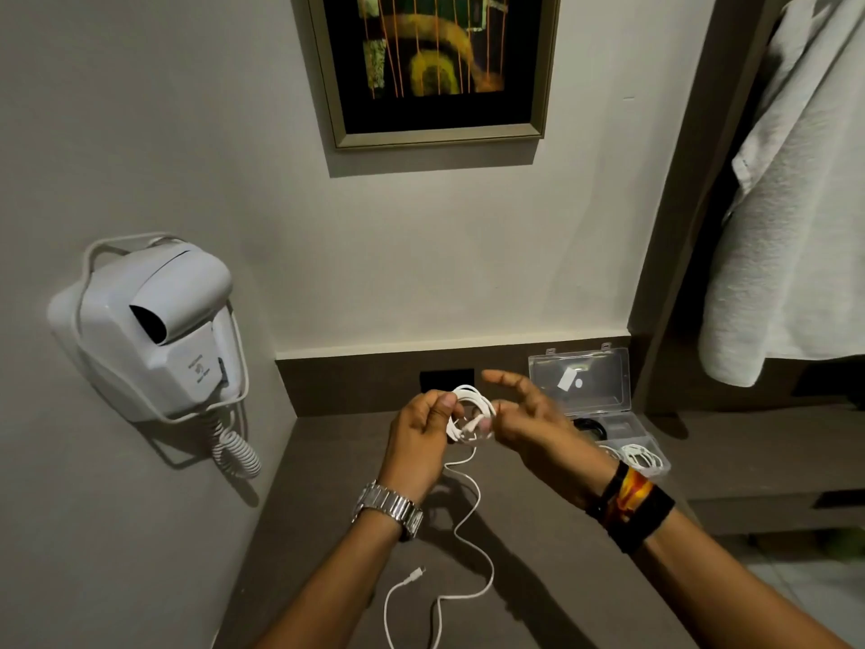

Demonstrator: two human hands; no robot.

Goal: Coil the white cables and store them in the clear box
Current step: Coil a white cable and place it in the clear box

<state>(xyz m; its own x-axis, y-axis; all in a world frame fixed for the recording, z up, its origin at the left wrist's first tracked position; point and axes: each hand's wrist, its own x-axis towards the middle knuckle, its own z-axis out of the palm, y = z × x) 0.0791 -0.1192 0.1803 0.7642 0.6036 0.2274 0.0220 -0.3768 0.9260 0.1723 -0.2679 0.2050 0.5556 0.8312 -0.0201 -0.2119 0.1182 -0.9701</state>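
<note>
My left hand (423,433) pinches a small coil of white cable (469,416) above the brown counter. My right hand (529,414) touches the coil's right side, thumb and a finger on the loops, the other fingers spread. The cable's loose tail (472,512) hangs from the coil and snakes over the counter to its plug (415,575) near the front. The clear box (625,430) stands open at the back right, lid (580,381) leaning on the wall. Inside lie a coiled white cable (639,456) and a black coil (590,428).
A white wall-mounted hair dryer (150,330) with a curly cord hangs on the left wall. A black socket plate (444,379) sits in the back panel behind my hands. A white towel (791,203) hangs at the right. A framed picture (435,67) is above.
</note>
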